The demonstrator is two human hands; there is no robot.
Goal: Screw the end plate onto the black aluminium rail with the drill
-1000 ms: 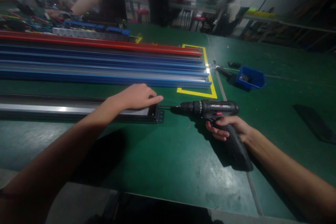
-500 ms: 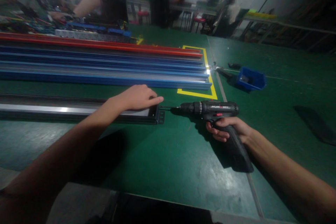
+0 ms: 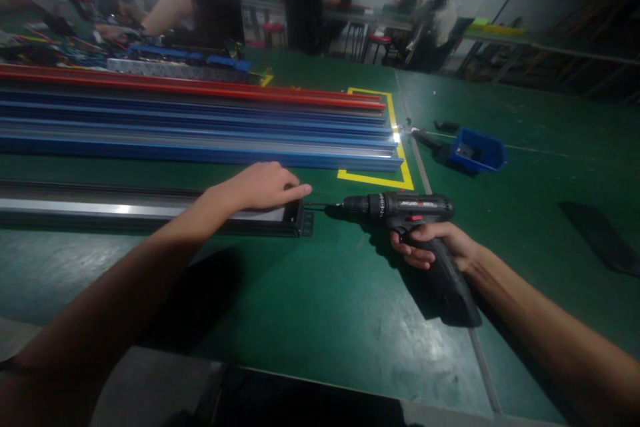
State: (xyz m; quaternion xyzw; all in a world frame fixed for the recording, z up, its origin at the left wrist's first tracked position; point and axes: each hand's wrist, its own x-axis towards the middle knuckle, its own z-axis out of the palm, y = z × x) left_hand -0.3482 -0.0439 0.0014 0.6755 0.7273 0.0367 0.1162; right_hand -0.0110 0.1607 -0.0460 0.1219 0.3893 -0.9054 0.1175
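With our left hand [image 3: 265,185], we are reaching across the end of a long black rail [image 3: 250,228], thumb pointing right; its fingertips are hidden, so we cannot tell whether they are clasping the rail or only resting on it. Our right hand [image 3: 453,240] is grasping a black power drill [image 3: 420,203] by its handle, forefinger near the trigger. The thin bit [image 3: 327,205] is pointing left at the rail's end, just beside our thumb; whether it is touching, we cannot tell. A small slotted tab [image 3: 309,223] is jutting out there.

For good work, we should be bracing the rail firmly, lining the bit up straight with its end, pushing evenly, squeezing the trigger gently and clearing our thumb from the tip.

The rail is lying on a green surface [image 3: 310,307]. Beyond it, blue rails [image 3: 300,159] and red rails [image 3: 300,97] are running alongside, their ends within yellow tape [image 3: 375,181]. Farther right, a blue bin [image 3: 493,155] is sitting. At far left, a co-worker's arm [image 3: 167,10] is reaching over parts.
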